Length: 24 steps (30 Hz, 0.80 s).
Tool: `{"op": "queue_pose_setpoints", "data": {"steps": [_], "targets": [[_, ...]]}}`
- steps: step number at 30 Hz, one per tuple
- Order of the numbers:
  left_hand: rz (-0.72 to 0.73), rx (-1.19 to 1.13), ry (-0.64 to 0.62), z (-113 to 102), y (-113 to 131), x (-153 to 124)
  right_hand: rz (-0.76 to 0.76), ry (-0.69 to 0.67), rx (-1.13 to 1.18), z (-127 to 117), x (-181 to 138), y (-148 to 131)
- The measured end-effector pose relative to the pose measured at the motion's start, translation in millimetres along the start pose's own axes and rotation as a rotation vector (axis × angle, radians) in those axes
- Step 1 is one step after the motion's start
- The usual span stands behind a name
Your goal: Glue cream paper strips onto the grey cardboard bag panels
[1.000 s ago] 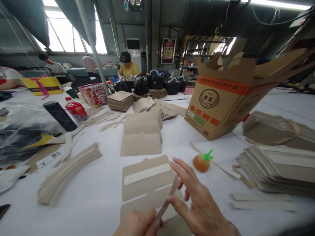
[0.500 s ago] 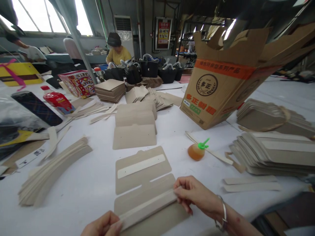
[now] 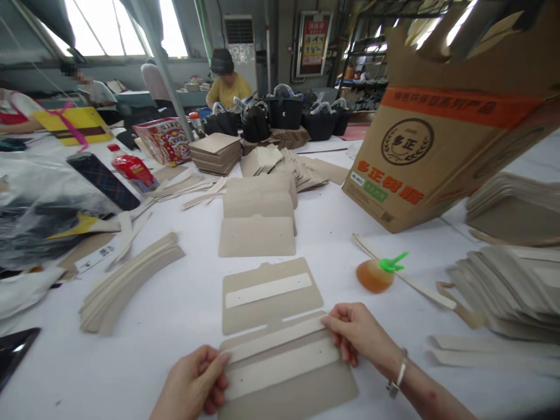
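Both hands stretch one pale cardboard strip (image 3: 275, 339) between them. My left hand (image 3: 195, 379) pinches its left end, and my right hand (image 3: 359, 332), with a bracelet on the wrist, pinches the right end. Beneath it lies a grey-beige cardboard panel (image 3: 301, 396) with rounded corners. Another pale strip (image 3: 284, 367) lies across that panel, just below the held one. Directly beyond is a second panel (image 3: 271, 321) with a strip (image 3: 268, 290) lying flat across it. A squat bottle of amber liquid (image 3: 374, 275) with a green nozzle stands beyond my right hand.
A fanned pile of strips (image 3: 131, 280) lies left; stacked panels (image 3: 258, 236) stand ahead. At right are a large open carton (image 3: 394, 169), panels with strips (image 3: 503, 291) and loose strips (image 3: 494, 353). A red bottle (image 3: 133, 169) lies back left. A person in yellow (image 3: 231, 87) sits beyond black bags.
The held strip has moved away from me over the panel, and the strip lying below it now shows. My view has turned left, so the scene sits further right.
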State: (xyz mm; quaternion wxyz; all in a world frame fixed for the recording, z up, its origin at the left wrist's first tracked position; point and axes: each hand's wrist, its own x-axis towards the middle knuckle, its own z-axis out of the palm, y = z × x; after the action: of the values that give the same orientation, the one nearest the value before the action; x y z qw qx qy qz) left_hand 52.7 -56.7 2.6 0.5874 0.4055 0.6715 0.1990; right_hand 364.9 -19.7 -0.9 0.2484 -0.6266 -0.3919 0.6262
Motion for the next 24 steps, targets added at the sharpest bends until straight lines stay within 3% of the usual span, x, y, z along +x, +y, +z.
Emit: {"op": "queue_pose_setpoints", "data": {"steps": [10,24], "targets": [[0.005,0.045,0.132,3.8,-0.8,7.0,0.037,0.028,-0.119,4.3,0.8,-3.2],[-0.027,0.075,0.141,4.4,-1.7,9.3,0.015,0.044,-0.124,3.3,6.4,8.3]]}}
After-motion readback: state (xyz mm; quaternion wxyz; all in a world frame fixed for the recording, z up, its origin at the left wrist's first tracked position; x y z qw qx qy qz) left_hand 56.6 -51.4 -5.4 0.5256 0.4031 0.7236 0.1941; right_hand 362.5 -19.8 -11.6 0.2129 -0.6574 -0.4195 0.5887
